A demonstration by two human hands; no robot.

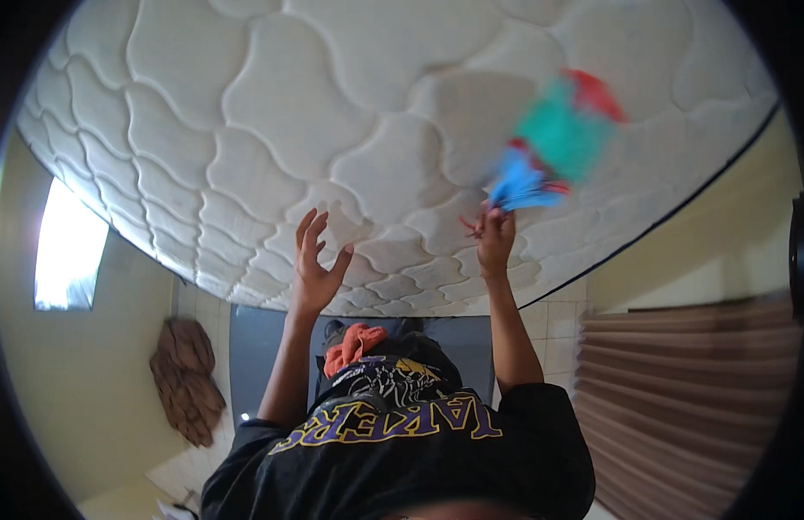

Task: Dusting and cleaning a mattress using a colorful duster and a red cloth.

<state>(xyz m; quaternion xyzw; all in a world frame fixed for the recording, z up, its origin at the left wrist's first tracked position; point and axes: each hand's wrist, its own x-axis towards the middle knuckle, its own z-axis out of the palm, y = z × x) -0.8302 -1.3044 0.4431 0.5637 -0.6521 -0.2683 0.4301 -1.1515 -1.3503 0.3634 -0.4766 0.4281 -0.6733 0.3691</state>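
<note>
A large off-white quilted mattress (389, 156) with a dark edge fills the upper view before me. My right hand (496, 237) grips a multicoloured duster (564, 133) of red, green and blue strips, blurred by motion. A thin red end sticks out beside the fist. The duster is over the mattress's right part; whether its head touches the surface I cannot tell. My left hand (317, 270) holds nothing, its fingers spread and thumb apart, close to the mattress's near part. A shadow lies beside the fingertips.
A grey flat surface (259, 357) lies below the mattress's near edge. An orange cloth (356, 348) hangs at my waist. Brown pleated curtains (675, 403) are at right, a bunched brown fabric (184, 383) at left. A bright window (70, 247) is in the left wall. Pale tiles (561, 325) cover the floor.
</note>
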